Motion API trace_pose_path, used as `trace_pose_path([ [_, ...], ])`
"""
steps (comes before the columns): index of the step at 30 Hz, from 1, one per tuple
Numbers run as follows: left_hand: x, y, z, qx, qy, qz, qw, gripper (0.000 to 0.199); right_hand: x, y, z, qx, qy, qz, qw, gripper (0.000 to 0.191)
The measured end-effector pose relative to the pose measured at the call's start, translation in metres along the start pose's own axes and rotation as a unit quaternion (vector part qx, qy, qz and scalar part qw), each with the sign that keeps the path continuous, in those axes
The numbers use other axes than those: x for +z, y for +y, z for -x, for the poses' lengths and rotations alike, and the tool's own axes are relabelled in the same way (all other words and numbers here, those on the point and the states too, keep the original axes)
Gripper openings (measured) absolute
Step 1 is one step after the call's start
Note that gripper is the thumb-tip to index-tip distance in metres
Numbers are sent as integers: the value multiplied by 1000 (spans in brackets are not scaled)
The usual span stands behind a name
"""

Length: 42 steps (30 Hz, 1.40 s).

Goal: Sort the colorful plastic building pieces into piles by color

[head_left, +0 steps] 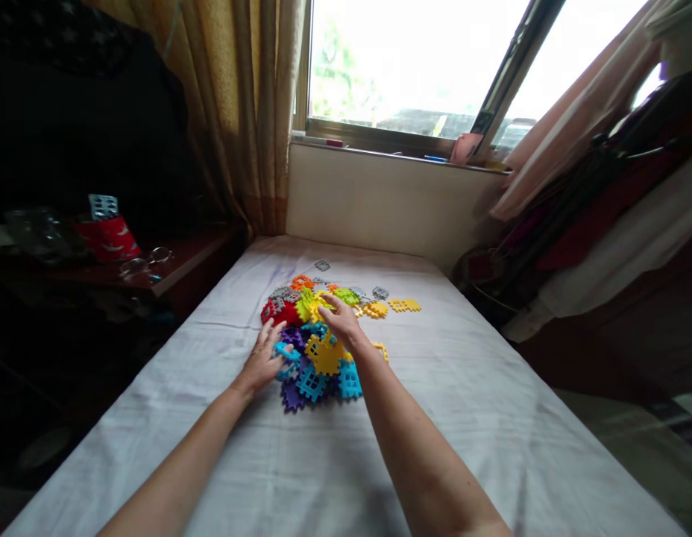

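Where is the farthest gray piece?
In the head view, that gray piece lies on the white sheet, slightly left of centre, beyond the orange pieces.

Eyeglasses [148, 260], probably, lie near a red container [112, 239].

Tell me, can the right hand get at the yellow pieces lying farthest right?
Probably yes: only other low pieces and bedsheet lie between the right hand and those yellow pieces.

Toy pieces [326, 355] heaped on sheet [463, 418] before you; your left hand [261, 361] at heap's left edge, right hand [341, 322] over heap; window [402, 60] behind, desk [196, 262] left, clothes [659, 231] right.
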<state>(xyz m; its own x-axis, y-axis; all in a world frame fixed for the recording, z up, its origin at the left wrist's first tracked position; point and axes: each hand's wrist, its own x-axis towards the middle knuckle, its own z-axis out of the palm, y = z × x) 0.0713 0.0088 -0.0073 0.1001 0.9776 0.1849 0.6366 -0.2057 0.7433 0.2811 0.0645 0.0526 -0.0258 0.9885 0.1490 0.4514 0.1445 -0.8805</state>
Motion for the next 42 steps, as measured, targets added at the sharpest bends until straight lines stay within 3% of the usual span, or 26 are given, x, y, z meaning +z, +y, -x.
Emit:
trace_pose_path([
  [3, -25, -13, 17, 38, -48, -45, 997, 61, -40, 11, 36, -30, -21, 97, 995, 53],
  [6, -30, -14, 38, 86, -98, -79, 988, 71, -79, 31, 86, 31, -88, 265, 960, 93],
  [8, -19, -6, 51, 114, -109, -116, 981, 90, -87, 41, 111, 63, -141, 325, 933, 111],
  [11, 7, 17, 59, 116, -82, -168, 976, 105, -69, 46, 125, 21, -114, 337, 934, 110],
  [15, 29, 45, 48, 102, -35, -160, 981, 84, -30, 39, 105, -34, -36, 255, 966, 81],
  [19, 25, 61, 21, 69, -5, -94, 993, 68, -9, 19, 71, -53, 0, 168, 984, 64],
  [23, 5, 76, -18, 17, 7, -61, 998, 59, -8, -10, 26, -59, -5, 112, 992, 61],
  [26, -15, 79, -52, -29, 20, -56, 998, 59, -25, -15, -10, -45, 22, 85, 995, 58],
  [29, -35, 61, -77, -32, 41, -89, 995, 58, -62, 9, -32, 1, 70, 157, 985, 51],
  [32, -48, 26, -92, -14, 52, -152, 987, 60, -109, 58, -35, 95, 138, 249, 954, 49],
  [36, -44, -12, -102, -56, -13, -190, 980, 76, -151, 122, -32, 188, 204, 253, 927, 52],
  [39, -27, -17, -108, -51, -32, -212, 975, 78, -143, 137, -40, 174, 190, 243, 935, 48],
  [42, -9, -7, -113, -34, -31, -208, 977, 79, -102, 120, -49, 156, 137, 270, 940, 52],
])
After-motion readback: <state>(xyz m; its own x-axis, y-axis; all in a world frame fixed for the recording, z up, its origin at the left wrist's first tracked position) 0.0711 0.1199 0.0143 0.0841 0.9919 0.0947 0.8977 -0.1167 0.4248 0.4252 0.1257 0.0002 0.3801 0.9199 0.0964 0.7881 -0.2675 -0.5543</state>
